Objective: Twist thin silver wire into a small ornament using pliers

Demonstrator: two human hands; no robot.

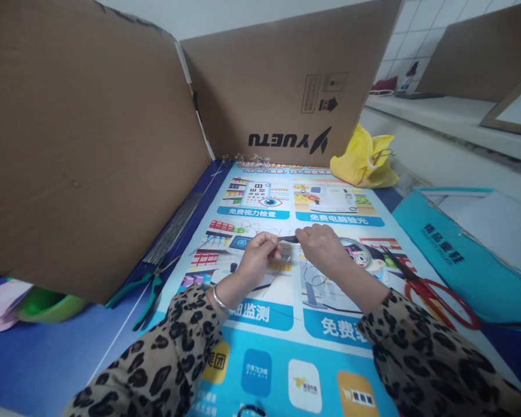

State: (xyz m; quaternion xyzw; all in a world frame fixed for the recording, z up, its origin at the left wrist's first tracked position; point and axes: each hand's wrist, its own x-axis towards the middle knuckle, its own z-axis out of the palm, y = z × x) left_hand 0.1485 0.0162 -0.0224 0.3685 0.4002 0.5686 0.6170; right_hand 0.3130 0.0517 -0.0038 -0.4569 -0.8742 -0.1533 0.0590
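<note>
A short, thin dark strip (289, 238) is stretched between my two hands above the printed poster sheet (286, 341). My left hand (260, 255) pinches its left end between thumb and fingers. At the other end, my right hand (323, 246) is closed with the knuckles upward, and its fingertips are partly hidden. Just under the left fingers shows a small clear, shiny piece (285, 252); whether it is held or lies on the sheet I cannot tell. Thin loops of wire (316, 281) lie on the poster near my right wrist.
Pliers with teal handles (150, 289) and a bundle of straight wires (173, 229) lie left. Red-handled scissors (445, 301) and a turquoise box (443, 255) are right. A yellow bag (364, 159) stands behind. Cardboard panels (278, 87) wall the back and left, near a green bowl (54, 304).
</note>
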